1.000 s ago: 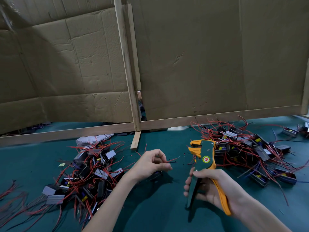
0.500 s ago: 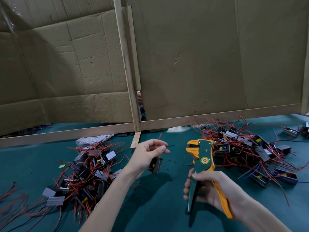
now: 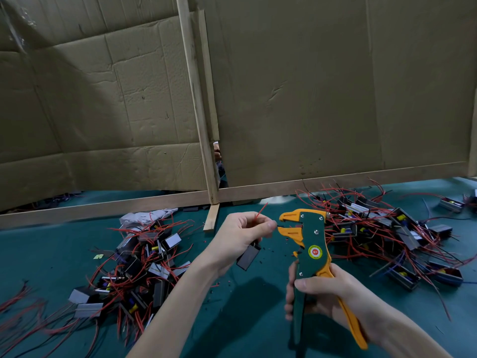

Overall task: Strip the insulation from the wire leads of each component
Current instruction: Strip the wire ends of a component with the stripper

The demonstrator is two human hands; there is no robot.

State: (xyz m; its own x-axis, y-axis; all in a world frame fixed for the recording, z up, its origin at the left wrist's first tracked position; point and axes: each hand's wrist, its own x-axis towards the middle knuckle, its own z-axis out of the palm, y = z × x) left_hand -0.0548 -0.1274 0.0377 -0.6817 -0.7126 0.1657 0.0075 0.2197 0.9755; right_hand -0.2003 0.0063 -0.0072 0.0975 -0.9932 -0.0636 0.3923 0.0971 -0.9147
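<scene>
My left hand [image 3: 241,235] pinches the wire leads of a small dark boxy component [image 3: 248,255], which hangs below my fingers. One red lead [image 3: 261,211] sticks up from the pinch; a dark lead tip points right into the jaws. My right hand [image 3: 324,293] grips the handles of a green and orange wire stripper [image 3: 308,250], held upright with its orange jaws just right of my left fingertips. A pile of components with red wires [image 3: 134,264] lies at the left, and a second pile [image 3: 382,233] at the right.
Everything rests on a teal table cover [image 3: 245,319]. A cardboard wall with a wooden frame [image 3: 204,151] stands across the back. A crumpled white cloth [image 3: 147,217] lies behind the left pile. Small bits of cut insulation dot the cover between my hands.
My left hand lifted the component off the table and brought its leads right to the stripper's jaws. The stripper rose slightly and tilted toward my left hand.
</scene>
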